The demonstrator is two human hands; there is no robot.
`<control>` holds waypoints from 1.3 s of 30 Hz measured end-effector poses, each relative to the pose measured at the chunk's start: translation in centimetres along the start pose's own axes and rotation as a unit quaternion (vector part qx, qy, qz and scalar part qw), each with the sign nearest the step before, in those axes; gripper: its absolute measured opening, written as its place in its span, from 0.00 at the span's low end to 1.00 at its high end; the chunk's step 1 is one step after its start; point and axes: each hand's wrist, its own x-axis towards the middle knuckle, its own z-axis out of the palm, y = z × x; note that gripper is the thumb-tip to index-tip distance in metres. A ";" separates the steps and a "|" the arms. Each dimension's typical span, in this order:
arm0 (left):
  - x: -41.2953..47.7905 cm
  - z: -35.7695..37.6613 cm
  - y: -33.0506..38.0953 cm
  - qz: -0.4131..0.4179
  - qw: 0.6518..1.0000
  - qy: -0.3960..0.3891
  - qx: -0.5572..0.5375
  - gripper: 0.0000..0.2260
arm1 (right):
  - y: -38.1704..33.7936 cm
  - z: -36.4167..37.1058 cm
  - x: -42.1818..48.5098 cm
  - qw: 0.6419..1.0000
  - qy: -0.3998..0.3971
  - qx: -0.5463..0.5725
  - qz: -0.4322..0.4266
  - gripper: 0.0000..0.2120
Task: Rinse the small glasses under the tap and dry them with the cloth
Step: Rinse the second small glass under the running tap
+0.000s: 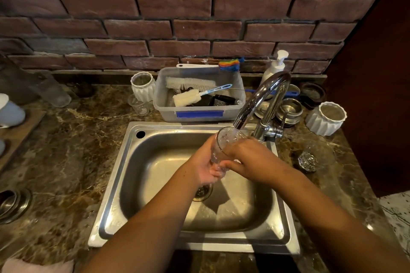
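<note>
Near edge, left: one pink cloth on the bench. Over the sink: left hand curled round the lower part of one small glass; right hand grips its side from the right, fingers bent. Glass tilted, mouth just under the tap spout, water running in. Behind the sink: one second small glass upright beside one plastic tub. Two white ribbed pots: one left of the tub, one far right.

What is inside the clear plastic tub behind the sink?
In the tub: a white bristle brush, a sponge brush with a blue handle, and a steel scourer. Dark items beneath the brushes are too covered to identify.
</note>
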 end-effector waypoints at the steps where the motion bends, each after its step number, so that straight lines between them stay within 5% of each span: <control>1: 0.3 0.4 -0.4 0.024 0.999 0.024 -0.024 0.20 | 0.0 0.2 -0.1 1.000 0.016 0.021 0.015 0.11; 7: 1.7 2.2 -2.8 0.115 0.983 0.052 -0.136 0.26 | -1.4 2.0 0.6 0.975 0.120 0.077 0.170 0.15; 12: 1.7 2.6 -4.1 0.161 0.970 0.051 -0.176 0.21 | -1.7 2.8 1.6 0.914 0.160 0.215 0.306 0.17; 23: -0.2 -1.1 -0.4 -0.006 0.997 0.064 -0.042 0.22 | -0.8 0.5 0.6 0.991 -0.033 0.125 0.021 0.08; 27: 0.3 -0.5 -1.2 0.062 0.981 0.116 -0.142 0.14 | -1.3 1.3 1.0 0.994 0.019 0.096 0.054 0.08; 34: 1.6 1.5 -4.7 0.224 0.948 0.181 -0.137 0.19 | -2.8 3.2 1.8 0.943 0.135 0.197 0.232 0.17; 39: 1.4 1.6 -5.2 0.342 0.880 0.322 0.071 0.11 | -2.1 3.4 2.2 0.806 0.113 0.460 0.355 0.15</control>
